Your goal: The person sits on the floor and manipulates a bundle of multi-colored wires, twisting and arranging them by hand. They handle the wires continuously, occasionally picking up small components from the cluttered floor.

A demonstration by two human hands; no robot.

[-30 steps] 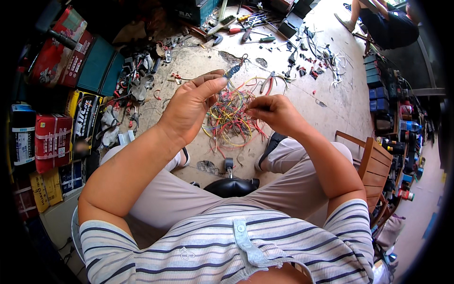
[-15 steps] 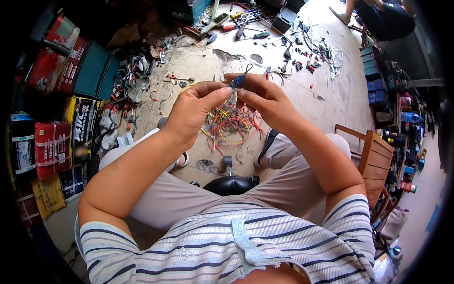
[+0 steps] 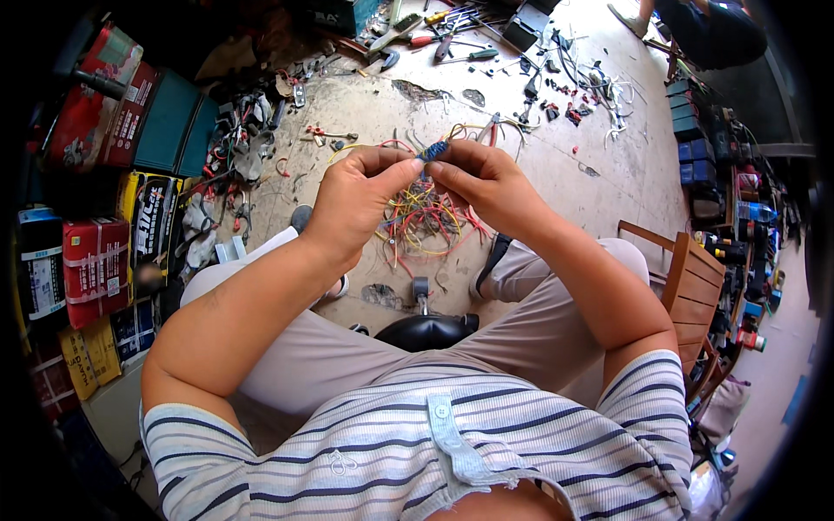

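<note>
Between my two hands, in front of me at chest height, is a small tightly wound bundle of blue wire [image 3: 433, 153]. My left hand [image 3: 347, 198] pinches its left end between thumb and fingers. At the other end, my right hand [image 3: 488, 181] has its thumb and fingers closed on the same bundle. The fingertips hide part of it. Below my hands, a loose tangle of red, yellow and grey wires [image 3: 424, 224] lies on the floor between my feet.
Pliers [image 3: 493, 130] lie beyond my right hand. Screwdrivers [image 3: 473, 56] and wire scraps [image 3: 573, 104] litter the far floor. Boxes [image 3: 95, 269] are stacked at left. A wooden chair [image 3: 692, 276] stands at right, and another person [image 3: 708, 33] sits at far right.
The blue wire bundle has tipped from steeply slanted to flatter. The dark loop that stuck up from its top no longer shows there. Both hands keep their hold in nearly the same place.
</note>
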